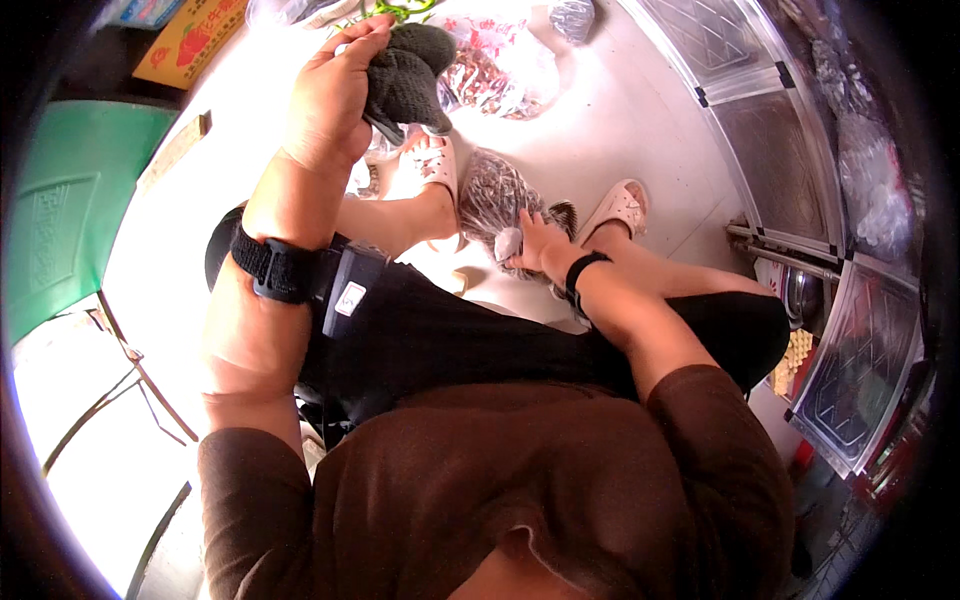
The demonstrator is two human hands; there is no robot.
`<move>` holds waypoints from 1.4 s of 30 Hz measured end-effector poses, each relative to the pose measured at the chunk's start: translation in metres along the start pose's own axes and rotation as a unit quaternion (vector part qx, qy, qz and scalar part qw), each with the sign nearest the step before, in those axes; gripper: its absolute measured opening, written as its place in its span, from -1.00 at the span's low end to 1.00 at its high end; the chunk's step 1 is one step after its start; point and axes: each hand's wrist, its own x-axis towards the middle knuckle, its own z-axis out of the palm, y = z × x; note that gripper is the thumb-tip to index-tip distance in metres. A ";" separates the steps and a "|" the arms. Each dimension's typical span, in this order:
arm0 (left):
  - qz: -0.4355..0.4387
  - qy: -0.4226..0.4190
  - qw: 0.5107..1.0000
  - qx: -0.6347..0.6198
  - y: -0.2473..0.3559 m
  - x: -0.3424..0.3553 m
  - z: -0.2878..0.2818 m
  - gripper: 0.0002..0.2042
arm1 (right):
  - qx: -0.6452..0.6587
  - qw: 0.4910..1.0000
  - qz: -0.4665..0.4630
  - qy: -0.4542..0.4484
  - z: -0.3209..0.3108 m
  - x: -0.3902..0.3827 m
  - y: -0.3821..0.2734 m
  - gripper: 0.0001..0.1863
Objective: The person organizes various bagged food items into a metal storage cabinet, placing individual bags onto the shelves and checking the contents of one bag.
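Raised at the upper left, my left hand [335, 95] is closed on the edge of a dark green, textured, folded item [408, 85] with rounded lobes; it looks like fabric, but its exact kind is unclear. Low between my feet, my right hand [545, 245] has its fingers around the gathered neck of a clear plastic bag [495, 190]. Thin brown, dried-looking pieces fill that bag. Beside my right wrist a small striped thing shows in part. Behind the green item lies an open plastic bag [515, 65] with red print and reddish-brown pieces inside.
Pale sandals [625, 205] are on my feet on the light floor. Green stalks [405, 10] and a small tied bag [572, 18] lie farther off. Metal-framed cabinet doors [770, 140] line the right. A green plastic panel [85, 205] and a yellow carton [195, 40] stand at left.
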 end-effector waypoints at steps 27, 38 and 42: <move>-0.020 -0.341 0.748 0.569 -0.046 -0.035 0.008 -0.73 | 0.453 0.844 -0.187 0.218 -0.150 -0.036 0.005 -0.74; 0.025 -0.218 0.872 0.437 -0.042 -0.100 0.034 -0.70 | 0.273 0.873 -0.322 0.245 -0.172 -0.107 -0.021 -0.74; 0.014 -0.247 0.803 0.542 -0.041 -0.107 0.037 -0.76 | 0.282 0.888 -0.309 0.188 -0.159 -0.091 -0.026 -0.82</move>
